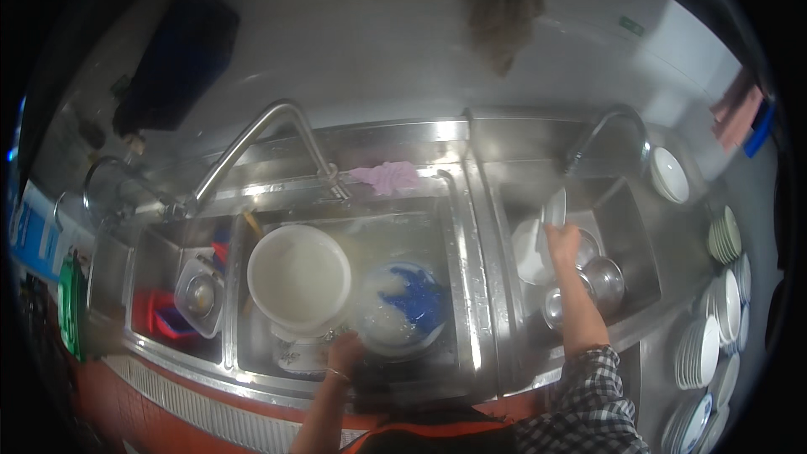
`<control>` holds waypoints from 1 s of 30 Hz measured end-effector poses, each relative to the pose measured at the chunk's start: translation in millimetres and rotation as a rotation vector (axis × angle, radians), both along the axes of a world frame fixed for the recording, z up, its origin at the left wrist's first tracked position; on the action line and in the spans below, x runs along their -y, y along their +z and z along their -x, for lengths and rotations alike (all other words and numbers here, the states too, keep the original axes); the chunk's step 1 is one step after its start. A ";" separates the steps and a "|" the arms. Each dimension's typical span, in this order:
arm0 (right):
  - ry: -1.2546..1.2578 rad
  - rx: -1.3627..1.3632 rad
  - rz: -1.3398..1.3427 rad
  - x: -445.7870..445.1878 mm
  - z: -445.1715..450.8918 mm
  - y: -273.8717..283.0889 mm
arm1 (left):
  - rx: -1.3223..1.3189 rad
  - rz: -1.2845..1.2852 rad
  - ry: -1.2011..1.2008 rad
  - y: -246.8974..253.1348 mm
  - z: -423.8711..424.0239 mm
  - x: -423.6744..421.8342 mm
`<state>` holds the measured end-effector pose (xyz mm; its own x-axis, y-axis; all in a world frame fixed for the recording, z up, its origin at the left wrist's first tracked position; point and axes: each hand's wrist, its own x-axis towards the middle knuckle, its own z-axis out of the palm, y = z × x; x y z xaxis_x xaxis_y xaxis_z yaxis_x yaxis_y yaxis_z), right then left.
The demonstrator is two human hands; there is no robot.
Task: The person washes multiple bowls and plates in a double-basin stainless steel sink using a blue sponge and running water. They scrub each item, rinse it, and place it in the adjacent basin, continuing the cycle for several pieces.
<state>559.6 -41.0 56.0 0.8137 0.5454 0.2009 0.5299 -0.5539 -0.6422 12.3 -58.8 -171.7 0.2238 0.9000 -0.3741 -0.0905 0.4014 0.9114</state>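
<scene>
In the right basin my right hand (563,243) grips a white dish (555,208) held on edge below the right faucet. Beside it in this basin are another white dish (529,252) and several metal bowls (606,282). My left hand (345,353) is low in the middle basin, near the edge of a patterned plate (302,360); whether its fingers hold anything is unclear. Just above that hand sits a large white tub (299,274) of cloudy liquid. To its right, a blue cloth (413,296) lies wet in a round basin (372,328) in the water.
A tall faucet (252,139) arches behind the sinks, with a pink cloth (388,176) near its spout. The left basin holds a metal container (200,296) and red items (148,312). Stacked plates (696,353) line the right counter; white bowls (669,174) stand in the corner.
</scene>
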 end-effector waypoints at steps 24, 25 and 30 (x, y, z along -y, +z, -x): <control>0.737 0.385 0.062 -17.5 173.6 10.1 | -0.184 0.319 0.184 39.5 -88.9 -0.7; 0.876 0.335 0.130 -8.7 209.7 16.9 | -0.120 0.323 0.167 39.0 -88.3 -2.6; 0.991 0.270 0.657 22.0 311.3 -98.8 | -0.159 0.133 0.096 -31.8 -51.6 5.9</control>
